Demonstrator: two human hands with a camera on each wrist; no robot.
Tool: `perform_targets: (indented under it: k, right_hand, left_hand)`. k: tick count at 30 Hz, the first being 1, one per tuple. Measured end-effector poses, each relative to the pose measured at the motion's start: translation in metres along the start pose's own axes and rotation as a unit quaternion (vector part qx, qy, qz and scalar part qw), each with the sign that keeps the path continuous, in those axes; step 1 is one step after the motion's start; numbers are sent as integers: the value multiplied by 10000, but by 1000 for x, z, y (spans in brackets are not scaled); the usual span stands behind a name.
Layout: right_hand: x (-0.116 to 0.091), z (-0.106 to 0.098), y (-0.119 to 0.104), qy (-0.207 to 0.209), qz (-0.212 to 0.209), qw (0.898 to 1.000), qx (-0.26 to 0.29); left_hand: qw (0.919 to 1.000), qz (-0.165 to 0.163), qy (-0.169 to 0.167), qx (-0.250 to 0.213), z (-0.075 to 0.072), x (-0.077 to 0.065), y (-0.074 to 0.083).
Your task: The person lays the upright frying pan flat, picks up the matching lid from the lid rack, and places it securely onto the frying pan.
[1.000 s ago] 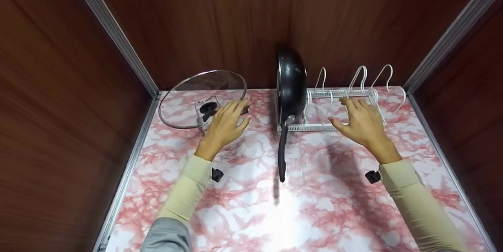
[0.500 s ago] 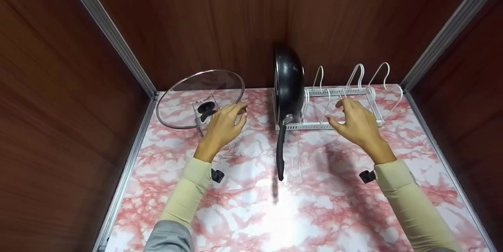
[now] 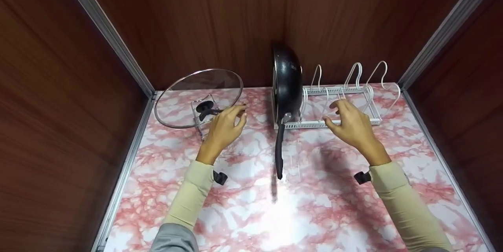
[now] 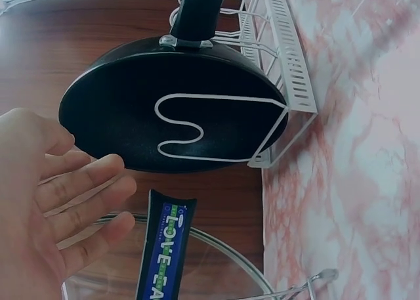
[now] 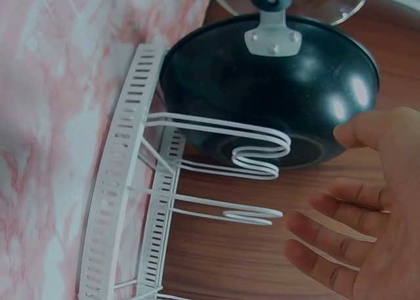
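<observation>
My left hand (image 3: pixel 226 128) hovers in front of a round glass lid (image 3: pixel 222 81) with a metal rim. Its relaxed fingers overlap the lid's black handle (image 3: pixel 209 113) in the head view. The left wrist view shows a gap between the fingertips and this handle (image 4: pixel 164 247), which bears a blue label. A thin wire stand (image 3: pixel 199 124) supports the tilted lid. My right hand (image 3: pixel 351 126), loosely bent and holding nothing, is over the white pan rack (image 3: pixel 314 125). A black frying pan (image 3: pixel 290 83) stands on edge at the rack's left end, its handle (image 3: pixel 279 153) pointing toward me.
White wire dividers (image 3: pixel 357 75) rise along the rack right of the pan. Brown wood-patterned panels (image 3: pixel 235 16) close off the back and both sides, with grey metal strips (image 3: pixel 106 28) at the corners. The tabletop (image 3: pixel 243 205) has a pink and white marbled pattern.
The head view has shifted slightly, so the scene sits a little further left. My right hand has drifted slightly left over the rack, and the fingers of both hands bend a little more.
</observation>
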State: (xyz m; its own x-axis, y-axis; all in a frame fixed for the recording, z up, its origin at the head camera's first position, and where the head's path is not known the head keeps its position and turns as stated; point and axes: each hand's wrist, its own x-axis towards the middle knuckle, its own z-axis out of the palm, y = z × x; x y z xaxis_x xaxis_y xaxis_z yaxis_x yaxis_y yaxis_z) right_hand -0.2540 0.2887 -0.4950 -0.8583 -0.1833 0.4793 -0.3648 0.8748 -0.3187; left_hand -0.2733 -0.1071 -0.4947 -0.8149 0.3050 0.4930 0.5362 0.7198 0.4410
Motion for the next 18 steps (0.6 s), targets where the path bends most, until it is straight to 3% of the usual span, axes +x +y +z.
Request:
perform_targets:
  k: [18]
  right_hand:
    - [-7, 16, -19, 114, 74, 9996, 243]
  left_hand:
    - [9981, -295, 90, -525, 17, -5, 5]
